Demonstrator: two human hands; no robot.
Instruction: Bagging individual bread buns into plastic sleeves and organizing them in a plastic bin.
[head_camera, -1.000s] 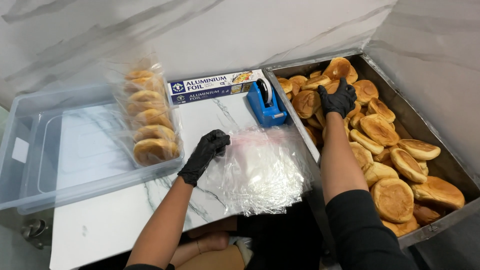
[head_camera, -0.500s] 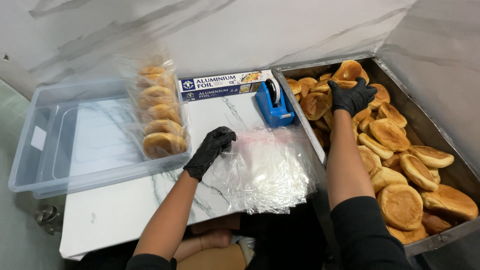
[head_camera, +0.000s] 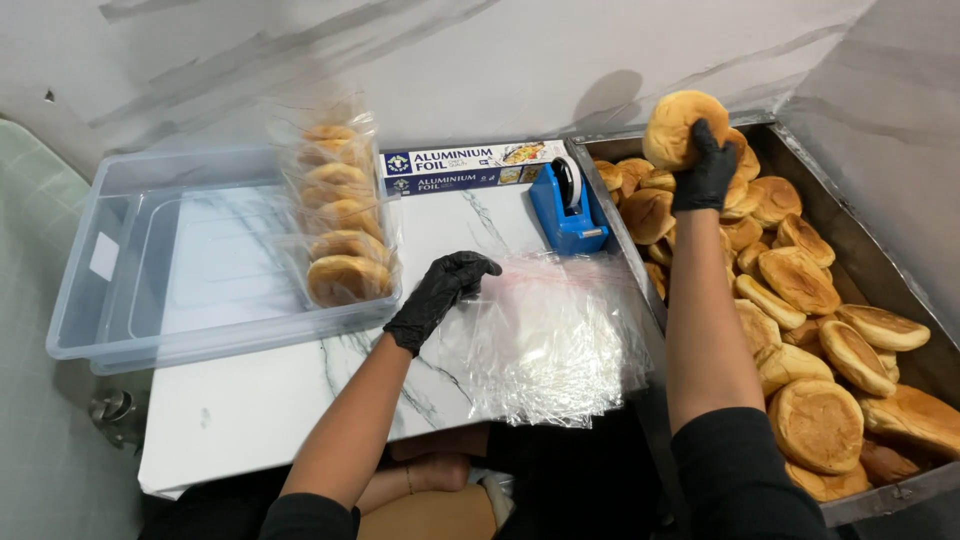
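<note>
My right hand, in a black glove, grips a round golden bun and holds it up above the metal tray full of buns. My left hand, also gloved in black, rests on the edge of a stack of clear plastic bags lying on the white marble counter. A sealed bag of buns stands in the right end of a clear plastic tub.
A blue tape dispenser sits between the bags and the tray. A long box of foil lies against the wall behind it. The tray fills the right side, with grey walls at the back and right.
My right hand has closed on a bun in the tray and lifted it clear of the pile. My left hand has stayed on the plastic bags.
</note>
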